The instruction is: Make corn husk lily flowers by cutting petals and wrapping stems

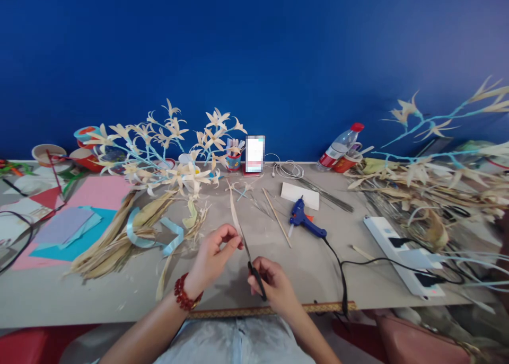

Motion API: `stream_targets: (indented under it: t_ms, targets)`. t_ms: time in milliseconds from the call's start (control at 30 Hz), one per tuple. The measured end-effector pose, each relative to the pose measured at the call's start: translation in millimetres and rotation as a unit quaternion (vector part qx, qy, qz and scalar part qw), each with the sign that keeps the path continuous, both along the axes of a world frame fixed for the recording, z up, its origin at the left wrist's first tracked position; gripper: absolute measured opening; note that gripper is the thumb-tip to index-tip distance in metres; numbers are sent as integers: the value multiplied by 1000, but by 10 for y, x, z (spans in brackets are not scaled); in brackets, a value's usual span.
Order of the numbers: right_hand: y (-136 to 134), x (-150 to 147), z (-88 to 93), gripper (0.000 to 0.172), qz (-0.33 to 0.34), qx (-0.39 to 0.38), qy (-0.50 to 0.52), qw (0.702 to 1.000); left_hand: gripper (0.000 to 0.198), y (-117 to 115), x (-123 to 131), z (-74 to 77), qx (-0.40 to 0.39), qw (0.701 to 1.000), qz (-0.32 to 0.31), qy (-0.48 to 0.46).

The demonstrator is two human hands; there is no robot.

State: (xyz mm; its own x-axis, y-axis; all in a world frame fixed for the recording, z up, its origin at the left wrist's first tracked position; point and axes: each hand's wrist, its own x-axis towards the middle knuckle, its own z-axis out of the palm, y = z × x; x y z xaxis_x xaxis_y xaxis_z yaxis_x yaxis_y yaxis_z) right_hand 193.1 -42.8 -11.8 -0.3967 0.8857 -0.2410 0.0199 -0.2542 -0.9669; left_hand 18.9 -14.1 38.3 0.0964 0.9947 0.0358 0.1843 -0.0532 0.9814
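Between the thumb and fingers of my left hand (222, 250) is the lower end of a narrow pale strip of corn husk (233, 207), its tip pointing away from me. My right hand (272, 282) is closed around the black handles of a pair of scissors (257, 280). The scissor blades point up and left, close beside the strip and my left fingertips. Whether the blades touch the strip I cannot tell. Left of my hands lie a curled light-blue ribbon (170, 242) and a bundle of dried husks (107, 247).
Husk flowers on blue stems (175, 168) stand at the back left, more at the right. A blue glue gun (306, 219), a thin stick (277, 217) and a white power strip (397, 258) lie rightward. A phone (254, 154) and a bottle (338, 148) stand by the wall.
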Motion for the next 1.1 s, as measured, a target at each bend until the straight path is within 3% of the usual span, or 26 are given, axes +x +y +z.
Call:
stream_targets:
  t_ms: [300, 733, 1100]
  targets:
    - [-3, -4, 31, 47, -1, -11, 3, 1000, 21, 4, -25, 10, -17, 1000, -12, -10]
    - [-18, 5, 8, 47, -2, 1, 4, 1000, 17, -5, -10, -8, -56, 990, -48, -117]
    - [-27, 34, -14, 50, 8, 4, 14, 1000, 18, -18, -20, -13, -47, 992, -65, -98]
